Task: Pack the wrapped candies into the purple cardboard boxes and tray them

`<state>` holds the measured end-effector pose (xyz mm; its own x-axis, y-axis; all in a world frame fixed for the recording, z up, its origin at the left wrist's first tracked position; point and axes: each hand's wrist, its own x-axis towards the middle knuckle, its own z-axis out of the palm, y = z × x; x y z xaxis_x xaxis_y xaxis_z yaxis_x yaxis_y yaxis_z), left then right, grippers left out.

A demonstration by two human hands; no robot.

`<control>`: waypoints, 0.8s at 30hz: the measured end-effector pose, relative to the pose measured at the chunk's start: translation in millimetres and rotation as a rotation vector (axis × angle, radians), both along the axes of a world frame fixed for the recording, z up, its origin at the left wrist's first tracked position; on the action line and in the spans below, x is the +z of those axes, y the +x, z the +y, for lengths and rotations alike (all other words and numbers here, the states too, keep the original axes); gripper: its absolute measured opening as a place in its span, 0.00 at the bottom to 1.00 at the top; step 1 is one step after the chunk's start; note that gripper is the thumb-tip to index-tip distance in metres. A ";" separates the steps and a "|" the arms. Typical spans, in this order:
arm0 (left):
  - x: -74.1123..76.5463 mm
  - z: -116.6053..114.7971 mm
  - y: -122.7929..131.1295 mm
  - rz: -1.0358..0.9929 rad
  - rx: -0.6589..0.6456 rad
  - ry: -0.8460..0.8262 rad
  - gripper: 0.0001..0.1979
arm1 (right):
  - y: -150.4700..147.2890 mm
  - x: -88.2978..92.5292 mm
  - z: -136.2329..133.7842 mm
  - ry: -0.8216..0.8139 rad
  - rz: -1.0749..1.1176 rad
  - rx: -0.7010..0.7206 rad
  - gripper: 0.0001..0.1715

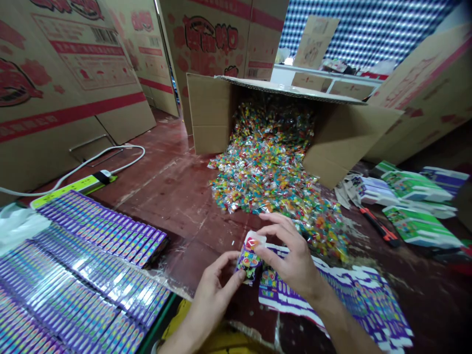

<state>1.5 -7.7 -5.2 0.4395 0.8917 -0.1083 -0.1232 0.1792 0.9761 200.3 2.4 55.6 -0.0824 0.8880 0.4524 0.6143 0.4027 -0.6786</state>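
A small purple printed candy box (pixel 250 263) stands upright in my left hand (pixel 216 290), whose thumb and fingers close around its sides. Its white top flap is up, and something orange-red shows at the opening. My right hand (pixel 289 258) has its thumb and forefinger at that top edge, the other fingers curled above it. Whether a candy packet is between those fingertips is hard to make out. Under my right forearm lies a fanned row of flattened purple boxes (pixel 363 295). Just beyond my hands spreads a heap of clear packets of colourful candies (pixel 265 172).
The heap spills from a tipped cardboard carton (pixel 210 115). Rows of filled purple boxes (pixel 73 280) lie at left beside a yellow-green power strip (pixel 73 191) with a white cable. At right are an orange-black cutter (pixel 379 226) and green cartons (pixel 420 226). Large cartons (pixel 66 73) stand behind.
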 end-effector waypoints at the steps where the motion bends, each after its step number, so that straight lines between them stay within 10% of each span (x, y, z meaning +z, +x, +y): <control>1: -0.1 -1.2 0.2 0.023 0.004 0.016 0.16 | -2.2 -1.1 0.4 -0.001 -0.001 -0.013 0.01; 7: -0.7 -5.9 1.0 0.000 0.052 0.026 0.12 | -0.2 0.4 -2.5 -0.222 -0.005 0.192 0.12; 13: 3.9 -11.9 2.6 -0.126 0.092 0.013 0.30 | -0.8 -12.5 -22.2 -0.292 0.335 0.071 0.11; 24: 12.0 -10.6 -0.8 -0.113 -0.021 -0.026 0.14 | -24.0 -38.6 -32.6 -0.243 0.293 0.039 0.06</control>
<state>0.7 -18.3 6.8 0.4687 0.8797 -0.0801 -0.2286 0.2084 0.9510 176.3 -30.3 16.9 -0.0170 0.9710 0.2386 0.3675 0.2280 -0.9016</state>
